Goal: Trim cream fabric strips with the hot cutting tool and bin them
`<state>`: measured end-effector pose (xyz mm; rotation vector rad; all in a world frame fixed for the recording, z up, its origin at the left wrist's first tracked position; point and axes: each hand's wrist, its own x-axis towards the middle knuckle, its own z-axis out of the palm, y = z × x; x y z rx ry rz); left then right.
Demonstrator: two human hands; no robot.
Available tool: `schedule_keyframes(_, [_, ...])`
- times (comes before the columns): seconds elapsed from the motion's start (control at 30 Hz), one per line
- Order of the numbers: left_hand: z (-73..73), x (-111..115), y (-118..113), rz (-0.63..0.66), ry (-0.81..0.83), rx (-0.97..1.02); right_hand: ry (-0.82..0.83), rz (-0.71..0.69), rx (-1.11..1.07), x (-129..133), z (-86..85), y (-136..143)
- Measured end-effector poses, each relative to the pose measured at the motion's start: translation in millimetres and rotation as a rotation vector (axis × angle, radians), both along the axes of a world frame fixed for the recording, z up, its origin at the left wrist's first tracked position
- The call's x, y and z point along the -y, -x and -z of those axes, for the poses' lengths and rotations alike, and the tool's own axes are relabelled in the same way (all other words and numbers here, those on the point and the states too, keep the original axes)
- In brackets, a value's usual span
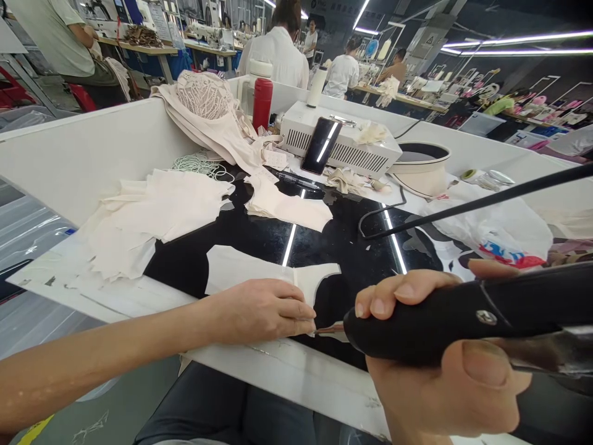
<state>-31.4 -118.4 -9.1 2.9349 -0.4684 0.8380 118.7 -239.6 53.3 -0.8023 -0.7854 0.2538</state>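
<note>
A cream fabric piece [245, 267] lies on the black glossy board [183, 256], with a seam line near its right end. My left hand [266, 312] rests on that right end, fingers stretched out and pressing the cloth down. My right hand [445, 371] is wrapped around a thick black-handled tool [417, 327] with a screw in its side. The tool's slim metal tip [332, 332] points left and reaches the cloth's edge beside my left fingertips. What kind of tool it is cannot be made out. Behind the piece lies another cream fabric piece [287, 205].
Left stands a fabric pile [171, 204]; behind it are lace garments [208, 102] and green cord [199, 165]. A red bottle [262, 102], phone [322, 145], white vented box [343, 139] and round container [421, 167] stand behind. A black rod [486, 201] crosses the right. Co-workers sit beyond.
</note>
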Motion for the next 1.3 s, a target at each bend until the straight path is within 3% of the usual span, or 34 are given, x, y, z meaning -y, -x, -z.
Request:
schedule_keyframes(0.7, [3.0, -1, -1, 0.017, 0.003, -0.029, -0.019, -0.027, -0.011, 1, 0.7, 3])
schedule_keyframes(1.0, [8.8, -6, 9, -0.073, 0.293, -0.087, 0.020, -0.031, 0.034, 5, -1.6, 4])
schedule_keyframes(1.17, [2.3, -7, 14, -0.011, 0.240, -0.117, 0.050, -0.064, 0.056, 8, -5.7, 1])
schedule_keyframes(1.3, [-10.2, -4, 27, 0.041, 0.253, -0.192, 0.029, 0.049, 0.000, 3, -12.4, -15])
